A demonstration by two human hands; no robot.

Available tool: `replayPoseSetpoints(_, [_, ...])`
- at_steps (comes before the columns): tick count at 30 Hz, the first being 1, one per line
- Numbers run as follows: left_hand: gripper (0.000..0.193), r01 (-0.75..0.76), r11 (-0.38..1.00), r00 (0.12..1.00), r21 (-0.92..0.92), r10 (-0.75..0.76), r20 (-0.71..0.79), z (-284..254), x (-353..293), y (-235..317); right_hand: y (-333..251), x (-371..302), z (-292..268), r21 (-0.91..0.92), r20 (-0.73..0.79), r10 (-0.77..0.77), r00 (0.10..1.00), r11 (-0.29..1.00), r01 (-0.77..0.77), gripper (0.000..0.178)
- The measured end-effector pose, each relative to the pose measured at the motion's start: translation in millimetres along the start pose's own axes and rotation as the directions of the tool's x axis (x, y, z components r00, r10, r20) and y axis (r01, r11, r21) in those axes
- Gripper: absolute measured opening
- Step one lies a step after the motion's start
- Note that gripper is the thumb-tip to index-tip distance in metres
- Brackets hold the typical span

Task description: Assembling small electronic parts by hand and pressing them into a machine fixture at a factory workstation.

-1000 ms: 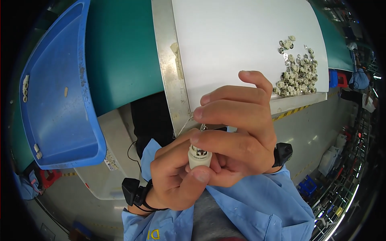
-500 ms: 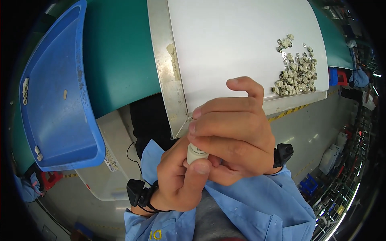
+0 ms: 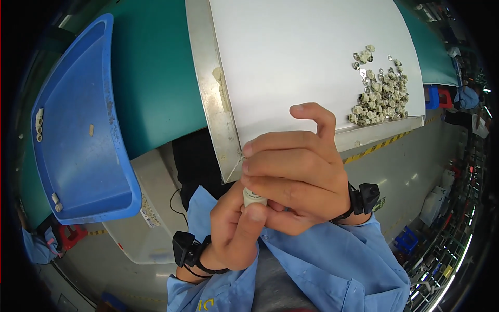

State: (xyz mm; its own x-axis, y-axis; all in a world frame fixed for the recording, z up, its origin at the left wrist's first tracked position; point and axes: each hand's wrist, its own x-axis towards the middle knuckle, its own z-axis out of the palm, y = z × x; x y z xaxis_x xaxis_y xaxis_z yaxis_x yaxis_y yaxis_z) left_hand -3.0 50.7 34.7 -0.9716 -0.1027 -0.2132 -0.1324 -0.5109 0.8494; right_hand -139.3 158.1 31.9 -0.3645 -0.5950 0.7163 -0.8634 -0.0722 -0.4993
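Note:
In front of my chest, both hands meet on a small off-white cylindrical part (image 3: 253, 198) with fine dark print on its side. My left hand (image 3: 232, 229) grips it from below, the thumb pressed against its lower front. Curled over the top is my right hand (image 3: 304, 179), its fingers closed around the upper end and its little finger sticking up, bent. The part's top is hidden behind the right fingers. Beyond the hands, on a white work surface (image 3: 291, 57), lies a pile of small cream pieces with shiny metal bits (image 3: 383, 99).
On the left, a blue tray (image 3: 78, 171) holds several small off-white cylinders (image 3: 39, 125) along its far-left side. A metal frame edge (image 3: 215, 104) borders the white surface, with a green tabletop (image 3: 153, 78) beside it. A translucent bin (image 3: 150, 239) stands below the tray.
The whole view has shifted slightly. The right hand is a little closer over the part, so less of it shows. Both hands keep their hold.

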Motion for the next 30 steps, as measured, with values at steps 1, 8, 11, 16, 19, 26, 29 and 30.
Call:
replayPoseSetpoints(1, [0.049, -0.001, 1.0, 1.0, 0.01, 0.001, 0.0, 0, 1, 1, -2, 1, -4, 0.005, 0.06, 0.044, 0.997, 0.999, -0.044, 0.01])
replayPoseSetpoints(8, [0.052, 0.02, 0.942, 0.998, -0.334, 0.001, 0.062, -8, -6, -2, -11, 1, 3, 0.048, 0.074, 0.104, 0.992, 0.993, -0.108, 0.018])
replayPoseSetpoints(11, [0.053, 0.025, 0.91, 0.995, -0.415, 0.017, 0.099, -14, -7, -3, -14, -5, 13, 0.096, 0.028, 0.133, 0.991, 0.986, -0.135, 0.023])
replayPoseSetpoints(16, [0.055, 0.033, 0.898, 0.998, -0.439, -0.01, 0.054, -16, -15, -2, -17, -11, 22, 0.061, -0.072, 0.118, 0.99, 0.992, -0.114, 0.03])
replayPoseSetpoints(19, [0.056, 0.036, 0.892, 0.998, -0.451, -0.013, 0.053, -16, -15, 1, -19, -10, 23, -0.019, -0.059, 0.076, 0.995, 0.997, -0.078, 0.032])
replayPoseSetpoints(26, [0.058, 0.051, 0.923, 0.998, -0.381, -0.031, 0.058, -19, -8, 6, -13, -4, 16, -0.03, 0.009, 0.031, 0.999, 0.999, -0.03, 0.034])
replayPoseSetpoints(29, [0.058, 0.052, 0.95, 0.994, -0.308, -0.018, 0.111, -25, -6, 7, -19, 6, 5, 0.294, 0.108, 0.244, 0.964, 0.918, -0.266, 0.039])
replayPoseSetpoints(30, [0.057, -0.042, 0.971, 0.978, -0.235, 0.088, 0.188, -33, -3, -2, -21, 10, 0, 0.427, 0.18, 0.332, 0.926, 0.821, -0.378, 0.041])
